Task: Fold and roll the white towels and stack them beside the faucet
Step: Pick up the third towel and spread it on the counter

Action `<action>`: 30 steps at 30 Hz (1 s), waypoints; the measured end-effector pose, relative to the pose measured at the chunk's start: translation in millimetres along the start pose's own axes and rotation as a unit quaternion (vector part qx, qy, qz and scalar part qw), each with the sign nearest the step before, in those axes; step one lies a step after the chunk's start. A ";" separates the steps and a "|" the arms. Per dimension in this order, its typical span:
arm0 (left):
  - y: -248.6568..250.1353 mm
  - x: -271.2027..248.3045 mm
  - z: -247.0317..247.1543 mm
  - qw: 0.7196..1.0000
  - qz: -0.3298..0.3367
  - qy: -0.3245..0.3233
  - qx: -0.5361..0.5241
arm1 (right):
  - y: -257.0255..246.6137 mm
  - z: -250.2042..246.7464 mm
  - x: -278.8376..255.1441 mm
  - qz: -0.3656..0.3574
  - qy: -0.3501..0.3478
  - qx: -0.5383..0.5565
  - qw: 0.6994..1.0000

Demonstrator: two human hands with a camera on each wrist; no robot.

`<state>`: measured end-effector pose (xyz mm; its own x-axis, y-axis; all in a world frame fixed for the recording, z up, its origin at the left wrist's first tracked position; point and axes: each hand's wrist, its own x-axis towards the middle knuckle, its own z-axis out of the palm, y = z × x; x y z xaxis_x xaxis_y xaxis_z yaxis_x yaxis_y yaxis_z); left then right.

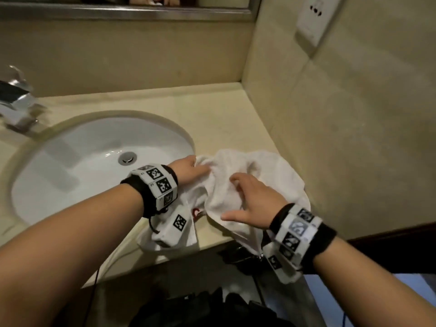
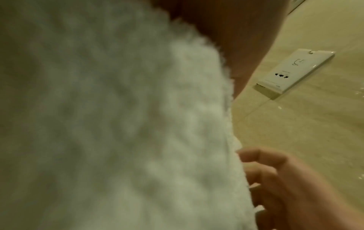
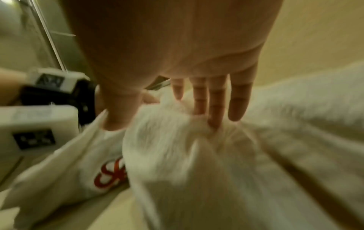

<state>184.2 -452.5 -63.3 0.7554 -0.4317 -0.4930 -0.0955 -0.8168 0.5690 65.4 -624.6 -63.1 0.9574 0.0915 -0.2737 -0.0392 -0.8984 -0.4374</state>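
The left hand (image 1: 188, 169) pinches the crumpled white towel (image 1: 264, 171) at its edge; the right hand (image 1: 254, 201), fingers (image 3: 216, 105) spread, presses it to the desk (image 1: 212, 109), likely for flattening.

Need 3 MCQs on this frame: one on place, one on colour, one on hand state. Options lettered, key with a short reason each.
1. Where does the white towel lie?
A. in the sink basin
B. on the counter to the right of the sink
C. draped over the faucet

2. What colour is the printed mark on the white cloth under the towel?
A. red
B. blue
C. green

3. How is the right hand set?
A. fist closed on nothing
B. fingers spread, pressing the towel
C. lifted clear of the towel

Key: B, the towel sits on the counter beside the sink; A, the right wrist view shows red lettering; B, straight fingers push into the fabric.
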 end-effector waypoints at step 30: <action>81.3 -54.4 -46.4 0.942 0.248 0.189 0.120 | -34.0 -87.1 12.2 0.024 0.253 0.070 0.965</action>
<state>165.4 -477.6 40.3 0.7521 -0.6529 0.0903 -0.6074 -0.6334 0.4795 103.3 -630.4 23.0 0.9691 -0.2023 0.1415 -0.0915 -0.8267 -0.5552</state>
